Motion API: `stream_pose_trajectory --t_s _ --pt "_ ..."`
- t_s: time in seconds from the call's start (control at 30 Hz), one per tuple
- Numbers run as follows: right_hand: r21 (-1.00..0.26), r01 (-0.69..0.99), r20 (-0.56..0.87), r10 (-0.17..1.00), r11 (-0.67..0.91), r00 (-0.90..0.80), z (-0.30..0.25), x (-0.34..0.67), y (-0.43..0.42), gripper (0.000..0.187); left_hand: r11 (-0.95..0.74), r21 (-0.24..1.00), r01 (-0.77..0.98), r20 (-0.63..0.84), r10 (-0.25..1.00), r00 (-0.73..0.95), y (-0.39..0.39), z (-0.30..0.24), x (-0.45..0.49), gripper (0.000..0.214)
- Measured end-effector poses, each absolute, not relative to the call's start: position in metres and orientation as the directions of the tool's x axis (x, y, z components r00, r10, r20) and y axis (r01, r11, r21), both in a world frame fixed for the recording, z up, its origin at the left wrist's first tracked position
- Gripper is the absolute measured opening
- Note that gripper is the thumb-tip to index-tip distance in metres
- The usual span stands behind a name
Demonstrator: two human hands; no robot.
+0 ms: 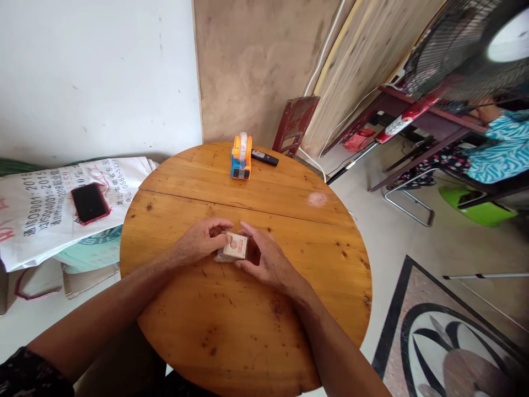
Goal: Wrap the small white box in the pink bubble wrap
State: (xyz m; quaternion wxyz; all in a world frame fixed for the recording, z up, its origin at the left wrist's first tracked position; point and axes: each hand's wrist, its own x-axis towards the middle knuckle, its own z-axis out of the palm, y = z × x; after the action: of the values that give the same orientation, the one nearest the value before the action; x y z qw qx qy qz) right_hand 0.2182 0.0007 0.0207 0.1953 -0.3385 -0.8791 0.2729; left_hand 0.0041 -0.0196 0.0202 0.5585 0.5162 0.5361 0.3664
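A small whitish box (236,246) with red print sits over the middle of the round wooden table (198,325). What looks like clear plastic film shows at its lower left side. My left hand (202,240) holds the box from the left, thumb laid on its printed face and the other fingers curled behind. From the right, my right hand (266,256) is cupped around the box, thumb at the near edge and forefinger at the far corner. A dark gap shows between that palm and the box. Whether the box rests on the tabletop is hard to tell.
Farther back stand an orange-and-blue tape dispenser (241,160) and a black remote (265,157). A red-cased phone (90,203) lies on white sacks (33,220) at left. Behind the table is a dark red chair (295,124). A fan (458,49) and a seated person (502,146) are at right.
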Motion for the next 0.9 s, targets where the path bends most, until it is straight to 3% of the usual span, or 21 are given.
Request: stream_pose_trajectory --t_s 0.17,0.5,0.73,0.9 --pt "-0.598 0.514 0.141 0.712 0.615 -0.688 0.029 0.225 0.0 0.089 0.219 0.972 0.087 -0.226 0.97 0.087 -0.018 0.028 -0.005 0.046" --pt "-0.565 0.445 0.307 0.678 0.695 -0.669 0.036 0.222 -0.001 0.059 0.258 0.96 0.108 -0.272 0.951 0.149 -0.016 0.024 -0.012 0.046" --pt "-0.538 0.476 0.27 0.677 0.695 -0.684 0.031 0.222 -0.001 0.068 0.249 0.968 0.033 -0.249 0.931 0.269 -0.015 0.016 -0.009 0.05" --pt "-0.527 0.455 0.31 0.661 0.718 -0.683 0.02 0.218 0.001 0.058 0.234 0.972 0.001 -0.224 0.932 0.285 -0.015 0.014 -0.006 0.049"
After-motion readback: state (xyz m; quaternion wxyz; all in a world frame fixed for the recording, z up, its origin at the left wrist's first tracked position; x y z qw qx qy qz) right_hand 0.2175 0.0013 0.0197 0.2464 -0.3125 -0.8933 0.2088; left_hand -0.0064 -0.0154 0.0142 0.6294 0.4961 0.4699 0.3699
